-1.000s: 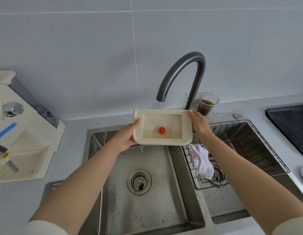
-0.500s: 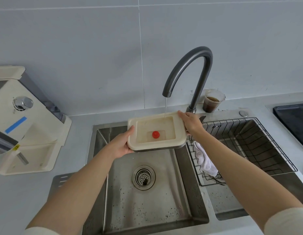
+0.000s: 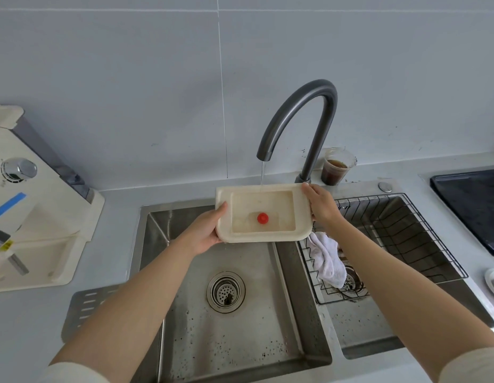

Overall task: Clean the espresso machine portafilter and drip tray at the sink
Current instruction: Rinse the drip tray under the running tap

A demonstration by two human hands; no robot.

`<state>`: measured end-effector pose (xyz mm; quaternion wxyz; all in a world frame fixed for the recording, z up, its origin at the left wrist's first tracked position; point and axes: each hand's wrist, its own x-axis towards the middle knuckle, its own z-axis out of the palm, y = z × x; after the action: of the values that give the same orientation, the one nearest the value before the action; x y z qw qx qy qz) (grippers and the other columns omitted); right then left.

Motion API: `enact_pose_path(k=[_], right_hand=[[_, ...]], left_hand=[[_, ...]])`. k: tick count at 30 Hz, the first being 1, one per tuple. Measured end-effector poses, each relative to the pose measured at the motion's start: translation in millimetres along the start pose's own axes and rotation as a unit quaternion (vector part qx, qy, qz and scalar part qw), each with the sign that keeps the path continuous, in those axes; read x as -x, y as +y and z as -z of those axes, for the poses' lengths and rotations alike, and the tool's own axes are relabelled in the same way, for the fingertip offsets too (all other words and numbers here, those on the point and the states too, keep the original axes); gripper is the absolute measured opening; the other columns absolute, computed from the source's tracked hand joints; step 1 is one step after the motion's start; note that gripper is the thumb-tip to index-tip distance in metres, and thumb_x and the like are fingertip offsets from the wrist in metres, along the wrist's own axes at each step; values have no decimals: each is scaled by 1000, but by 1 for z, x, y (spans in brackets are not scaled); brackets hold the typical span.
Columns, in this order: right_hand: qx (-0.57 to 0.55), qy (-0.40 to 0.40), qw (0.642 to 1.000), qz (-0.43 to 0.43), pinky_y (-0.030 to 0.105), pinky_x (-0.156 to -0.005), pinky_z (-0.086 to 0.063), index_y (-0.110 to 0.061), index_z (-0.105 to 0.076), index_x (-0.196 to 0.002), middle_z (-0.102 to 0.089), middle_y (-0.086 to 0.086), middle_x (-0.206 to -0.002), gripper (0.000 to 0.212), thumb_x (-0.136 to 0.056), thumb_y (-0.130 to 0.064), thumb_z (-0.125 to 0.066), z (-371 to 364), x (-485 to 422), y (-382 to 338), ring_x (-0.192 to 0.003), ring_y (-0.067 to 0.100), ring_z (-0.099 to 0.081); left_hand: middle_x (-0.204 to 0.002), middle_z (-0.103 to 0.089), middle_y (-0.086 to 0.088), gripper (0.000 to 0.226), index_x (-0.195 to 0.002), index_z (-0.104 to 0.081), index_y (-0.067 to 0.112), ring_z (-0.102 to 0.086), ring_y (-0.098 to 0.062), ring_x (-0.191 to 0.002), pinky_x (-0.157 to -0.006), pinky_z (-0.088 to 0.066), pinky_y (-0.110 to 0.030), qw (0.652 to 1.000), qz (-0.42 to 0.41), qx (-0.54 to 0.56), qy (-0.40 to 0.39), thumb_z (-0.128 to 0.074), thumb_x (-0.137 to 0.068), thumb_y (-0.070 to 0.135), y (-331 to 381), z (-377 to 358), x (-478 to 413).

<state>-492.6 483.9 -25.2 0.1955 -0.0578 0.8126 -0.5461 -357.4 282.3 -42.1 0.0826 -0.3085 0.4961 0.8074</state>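
I hold a cream drip tray (image 3: 223, 197) level over the left sink basin (image 3: 240, 322), under the dark curved faucet (image 3: 304, 111). A thin stream of water falls from the spout onto the tray's far rim. Shallow water and a red float (image 3: 262, 218) sit in its recess. My left hand (image 3: 205, 230) grips the tray's left edge and my right hand (image 3: 322, 204) grips its right edge. The cream espresso machine (image 3: 33, 217) stands on the counter at the left. No portafilter is clearly visible.
A white cloth (image 3: 327, 261) hangs over the black wire rack (image 3: 406, 244) in the right basin. A plastic cup of dark liquid (image 3: 335, 168) stands behind the faucet. A perforated metal plate (image 3: 85, 308) lies left of the sink, a black cooktop (image 3: 472, 200) far right.
The tray has tilted back toward level and shifted slightly, staying under the running water. Both hands keep their grip on its edges.
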Motion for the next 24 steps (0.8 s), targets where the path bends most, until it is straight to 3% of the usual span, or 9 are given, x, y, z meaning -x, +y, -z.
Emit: enact_pose_path(k=[7, 10, 12, 15, 19, 24], right_hand=[[-49, 9, 999, -2, 33, -75, -37, -25, -52, -78, -48, -3, -76, 26, -99, -31, -36, 2, 2, 11, -77, 16, -46], [-72, 13, 997, -15, 29, -72, -39, -24, -51, -78, -49, -3, -76, 29, -100, -31, -33, -1, 4, 15, -75, 15, -47], [-96, 10, 995, -25, 24, -68, -40, -19, -53, -86, -50, -4, -77, 28, -100, -30, -32, -5, 6, 15, -74, 12, -48], [-107, 6, 994, -29, 30, -80, -42, -16, -51, -105, -53, -2, -86, 25, -100, -30, -31, -14, 5, 12, -85, 16, -51], [-113, -21, 993, -22, 22, -63, -39, -13, -49, -107, -51, -4, -81, 24, -100, -29, -33, -26, 4, 6, -73, 9, -48], [-135, -68, 987, -49, 27, -58, -41, -16, -50, -101, -49, -3, -78, 23, -100, -32, -33, -38, 3, -6, -69, 13, -49]], left_hand=[[-109, -64, -5, 36, -121, -53, 11, -61, -21, -98, -83, -51, -38, 998, -20, -62, 11, -47, -94, 35, 8, -8, 0], [-101, -65, -3, 31, -115, -53, 12, -62, -21, -95, -86, -51, -41, 995, -33, -91, 27, -50, -93, 34, 12, -11, 3], [-102, -66, -4, 33, -117, -53, 11, -61, -24, -101, -91, -49, -44, 992, -43, -112, 37, -53, -92, 33, 16, -10, 5], [-106, -65, -7, 38, -117, -53, 8, -61, -27, -104, -93, -49, -46, 990, -46, -124, 53, -55, -90, 34, 24, -4, 10], [-108, -64, -9, 36, -113, -53, 7, -60, -28, -103, -89, -50, -46, 986, -48, -141, 72, -54, -90, 36, 31, 8, 17], [-107, -64, -7, 37, -113, -52, 8, -61, -26, -102, -81, -53, -39, 980, -74, -156, 95, -54, -90, 36, 39, 21, 27]])
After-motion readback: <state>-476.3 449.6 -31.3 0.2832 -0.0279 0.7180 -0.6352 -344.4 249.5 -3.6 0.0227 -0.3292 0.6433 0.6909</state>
